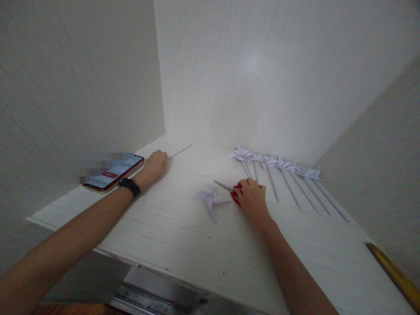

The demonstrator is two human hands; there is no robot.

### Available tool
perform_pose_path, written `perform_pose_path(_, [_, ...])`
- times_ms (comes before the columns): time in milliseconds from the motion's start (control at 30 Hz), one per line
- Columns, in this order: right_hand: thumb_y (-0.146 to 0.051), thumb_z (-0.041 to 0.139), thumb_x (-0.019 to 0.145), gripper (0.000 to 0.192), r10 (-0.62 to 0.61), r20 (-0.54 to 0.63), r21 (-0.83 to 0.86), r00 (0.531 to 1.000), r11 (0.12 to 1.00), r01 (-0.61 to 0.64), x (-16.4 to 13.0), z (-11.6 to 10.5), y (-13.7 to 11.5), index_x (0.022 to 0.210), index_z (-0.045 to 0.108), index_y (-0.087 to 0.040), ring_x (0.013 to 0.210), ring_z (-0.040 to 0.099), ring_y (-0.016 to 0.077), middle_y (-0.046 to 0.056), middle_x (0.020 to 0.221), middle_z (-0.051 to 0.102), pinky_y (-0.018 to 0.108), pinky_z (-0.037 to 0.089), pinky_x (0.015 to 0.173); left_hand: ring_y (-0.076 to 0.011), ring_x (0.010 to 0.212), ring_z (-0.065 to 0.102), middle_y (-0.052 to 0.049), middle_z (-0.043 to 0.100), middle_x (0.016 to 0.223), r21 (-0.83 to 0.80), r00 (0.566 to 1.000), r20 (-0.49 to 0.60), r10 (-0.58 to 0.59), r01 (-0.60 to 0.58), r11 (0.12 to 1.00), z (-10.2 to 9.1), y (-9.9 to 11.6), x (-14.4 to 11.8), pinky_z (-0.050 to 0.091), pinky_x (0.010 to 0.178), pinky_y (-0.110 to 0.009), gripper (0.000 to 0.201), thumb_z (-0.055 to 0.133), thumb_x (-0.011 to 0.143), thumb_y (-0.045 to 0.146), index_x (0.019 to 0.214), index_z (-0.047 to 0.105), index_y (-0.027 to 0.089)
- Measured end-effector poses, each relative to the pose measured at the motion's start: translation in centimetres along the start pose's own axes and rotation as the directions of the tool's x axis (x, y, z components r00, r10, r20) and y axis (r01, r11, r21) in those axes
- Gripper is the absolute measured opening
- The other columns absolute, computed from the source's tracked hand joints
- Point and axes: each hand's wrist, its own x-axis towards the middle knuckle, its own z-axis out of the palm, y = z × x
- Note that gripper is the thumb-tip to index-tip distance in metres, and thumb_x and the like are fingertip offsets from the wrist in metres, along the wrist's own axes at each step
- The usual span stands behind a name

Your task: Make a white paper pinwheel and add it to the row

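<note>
A thin white rolled-paper stick (180, 151) is being gripped at its near end by the left hand (155, 166), whose fingers are curled shut around it, while the rest of the stick is lying on the white tabletop (183, 245) and pointing toward the back wall. A black wristband (130, 186) is being worn on the left wrist. Just to the left of that hand, a red-edged smartphone (113, 173) is lying flat near the table's left edge with its screen lit; a red bar and pale lines are being shown on the screen, but no writing can be read there, and part of it is blurred. The right hand (252, 197) is being rested, fingers bent, over the red handles of a pair of scissors (229, 189), whose closed steel blades are pointing left; whether the handles are actually being gripped cannot be told. Just left of the scissors, a folded white paper pinwheel head (210, 199) without a stick is lying on the table, apart from both hands. Behind and to the right of the right hand, a row of finished white paper pinwheels on white sticks (288, 181) is being kept side by side. A yellowish-brown rod (392, 273) is showing at the lower right edge.
</note>
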Motion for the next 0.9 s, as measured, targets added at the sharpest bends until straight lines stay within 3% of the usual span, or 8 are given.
perform_pose_path(133, [-0.022, 0.05, 0.085, 0.021, 0.01, 0.044, 0.052, 0.999, 0.999, -0.013, 0.3, -0.2, 0.4, 0.102, 0.059, -0.014, 0.094, 0.057, 0.0236, 0.014, 0.105, 0.06, 0.034, 0.039, 0.077, -0.0283, 0.094, 0.055, -0.018, 0.06, 0.092, 0.022, 1.0, -0.021, 0.006, -0.006, 1.0, -0.2, -0.1, 0.1, 0.043, 0.083, -0.04, 0.028, 0.036, 0.077, 0.01, 0.091, 0.06, 0.009])
perform_pose_path(300, [-0.01, 0.046, 0.083, 0.021, -0.018, 0.165, 0.118, 0.986, 0.993, -0.002, 0.5, -0.7, 2.1, 0.095, 0.062, -0.016, 0.089, 0.061, 0.0193, 0.011, 0.095, 0.066, 0.029, 0.041, 0.074, -0.0262, 0.093, 0.054, -0.013, 0.057, 0.095, -0.046, 0.997, -0.068, 0.048, -0.051, 0.998, -0.9, 0.3, 0.5, 0.043, 0.083, -0.04, 0.026, 0.034, 0.08, 0.011, 0.093, 0.057, 0.015])
perform_pose_path(500, [-0.019, 0.056, 0.08, 0.025, -0.077, 0.252, 0.178, 0.965, 0.984, 0.032, 0.5, -1.2, 2.4, 0.104, 0.059, -0.014, 0.091, 0.059, 0.0201, 0.013, 0.101, 0.065, 0.029, 0.041, 0.076, -0.021, 0.085, 0.055, -0.011, 0.058, 0.092, -0.192, 0.979, -0.118, 0.164, -0.184, 0.964, -1.3, 3.2, 0.1, 0.043, 0.075, -0.033, 0.016, 0.039, 0.082, 0.017, 0.092, 0.052, 0.014])
perform_pose_path(667, [-0.019, 0.059, 0.074, 0.014, -0.048, 0.25, 0.245, 0.967, 0.969, -0.015, 0.0, -1.9, 1.7, 0.086, 0.063, -0.014, 0.08, 0.059, 0.0219, 0.012, 0.086, 0.066, 0.031, 0.04, 0.07, -0.0176, 0.078, 0.054, -0.007, 0.059, 0.087, -0.234, 0.934, -0.133, 0.333, -0.356, 0.905, -2.0, 6.2, -1.6, 0.042, 0.07, -0.03, 0.013, 0.039, 0.085, 0.022, 0.092, 0.049, 0.017])
perform_pose_path(833, [-0.028, 0.053, 0.08, 0.029, 0.033, 0.245, 0.432, 0.969, 0.891, -0.139, 0.4, -2.7, 2.2, 0.105, 0.06, -0.016, 0.074, 0.06, 0.0176, 0.01, 0.089, 0.066, 0.027, 0.043, 0.062, -0.0178, 0.078, 0.054, -0.007, 0.057, 0.087, -0.216, 0.883, -0.132, 0.451, -0.47, 0.856, -3.2, 7.8, -3.3, 0.042, 0.073, -0.03, 0.013, 0.039, 0.086, 0.022, 0.092, 0.049, 0.016])
perform_pose_path(900, [-0.034, 0.043, 0.086, 0.034, 0.048, 0.263, 0.567, 0.963, 0.8, -0.195, 0.6, -3.1, 2.5, 0.113, 0.056, -0.018, 0.071, 0.061, 0.0146, 0.008, 0.091, 0.066, 0.025, 0.043, 0.057, -0.0181, 0.08, 0.055, -0.007, 0.057, 0.088, -0.183, 0.855, -0.144, 0.498, -0.517, 0.836, -3.6, 8.1, -3.7, 0.042, 0.074, -0.031, 0.016, 0.037, 0.087, 0.022, 0.096, 0.049, 0.016])
